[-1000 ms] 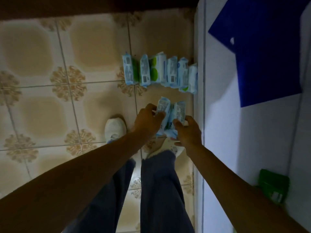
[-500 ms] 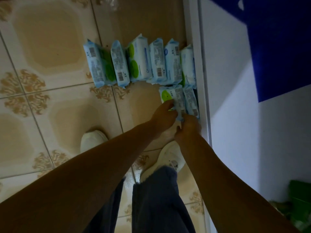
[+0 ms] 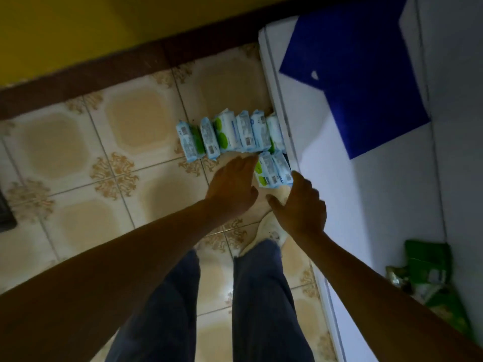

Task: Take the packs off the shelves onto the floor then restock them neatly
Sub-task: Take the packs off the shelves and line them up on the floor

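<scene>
Several light-blue and green packs (image 3: pixel 230 135) stand in a row on the tiled floor (image 3: pixel 136 184), against the white shelf unit. Just in front of that row, two more packs (image 3: pixel 274 169) stand side by side next to the shelf's edge. My left hand (image 3: pixel 232 190) hovers to their left with straight fingers, its fingertips close to the nearer pack. My right hand (image 3: pixel 300 205) is spread open just below and right of the two packs, holding nothing.
A white shelf unit (image 3: pixel 366 205) runs along the right, with a blue sheet (image 3: pixel 352 74) lying on it and green packaging (image 3: pixel 428 273) lower down. My legs and a white shoe (image 3: pixel 269 231) stand below the hands. A dark skirting and yellow wall (image 3: pixel 78 35) close the far side.
Both hands carried two packs down, set them on the floor in front of the row, then let go and drew back. The view has tilted up.
</scene>
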Tool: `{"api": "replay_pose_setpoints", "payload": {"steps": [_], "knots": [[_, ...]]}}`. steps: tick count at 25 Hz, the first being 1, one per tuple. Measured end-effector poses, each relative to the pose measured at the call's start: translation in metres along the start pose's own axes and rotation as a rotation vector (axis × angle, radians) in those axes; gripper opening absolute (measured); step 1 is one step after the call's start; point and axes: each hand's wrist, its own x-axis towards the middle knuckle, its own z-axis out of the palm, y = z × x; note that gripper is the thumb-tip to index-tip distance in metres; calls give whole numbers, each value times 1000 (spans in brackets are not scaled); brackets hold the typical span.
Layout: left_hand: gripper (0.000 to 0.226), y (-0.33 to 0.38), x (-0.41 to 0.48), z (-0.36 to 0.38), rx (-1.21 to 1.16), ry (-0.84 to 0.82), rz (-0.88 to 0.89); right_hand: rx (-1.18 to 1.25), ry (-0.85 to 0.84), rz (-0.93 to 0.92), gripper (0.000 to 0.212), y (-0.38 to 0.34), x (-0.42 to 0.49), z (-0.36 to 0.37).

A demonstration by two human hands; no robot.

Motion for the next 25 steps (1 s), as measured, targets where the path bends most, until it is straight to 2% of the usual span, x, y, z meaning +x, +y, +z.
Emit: {"api": "replay_pose_setpoints", "payload": {"steps": [2, 5, 8, 12, 16, 21, 25], "knots": [[80, 10, -42, -49, 224, 118, 109, -137, 68, -109, 85, -20, -29, -46], [92, 23, -116, -120, 384, 261, 261, -203, 135, -172, 88, -50, -87, -117], [104, 36, -192, -172, 388, 401, 403, -147, 243, -168, 86, -74, -164, -180], [105, 58, -282, -212, 433, 446, 524, -29, 358, -59, 83, -92, -282, -227], [100, 83, -340, -218, 431, 398, 629, -38, 438, 66, 82, -76, -375, -231], [99, 129, -393, -193, 514, 339, 804, -138, 672, 202, 82, -36, -472, -219], [93, 213, -458, -146, 531, 318, 1066, -172, 847, 333, 81, 7, -567, -194]]}}
